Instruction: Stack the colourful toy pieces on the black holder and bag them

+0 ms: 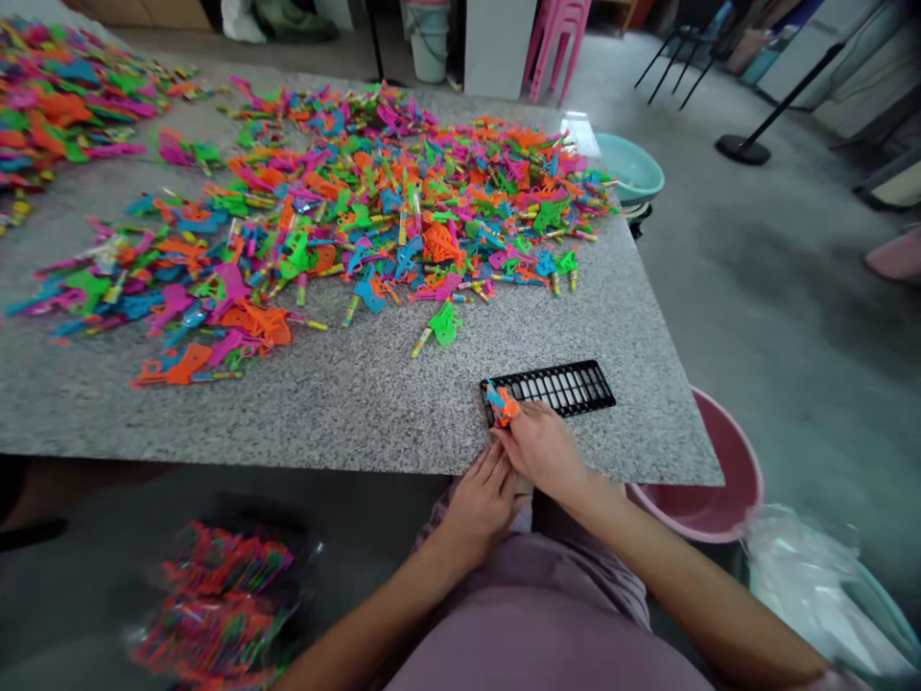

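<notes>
Close to the table's front edge, my right hand (547, 443) is closed around small plastic toy guns (506, 406), orange and blue. They sit over the left end of a black slotted tray (576, 386). I cannot count the toys in the grip. My left hand (484, 494) lies just below and left of it at the edge, fingers stretched out. Its fingertips meet the underside of my right hand, and part of its thumb side is hidden. Nearest on the tabletop lies a green toy gun (445, 324) with a yellow-labelled tube.
A wide heap of bright toy guns (345, 206) covers the back of the grey speckled table (360, 413); another heap (64, 96) lies far left. A pink basin (744, 470) and plastic bags (798, 566) stand right. Below left are bagged toys (216, 614). A turquoise basin (633, 165) stands beyond.
</notes>
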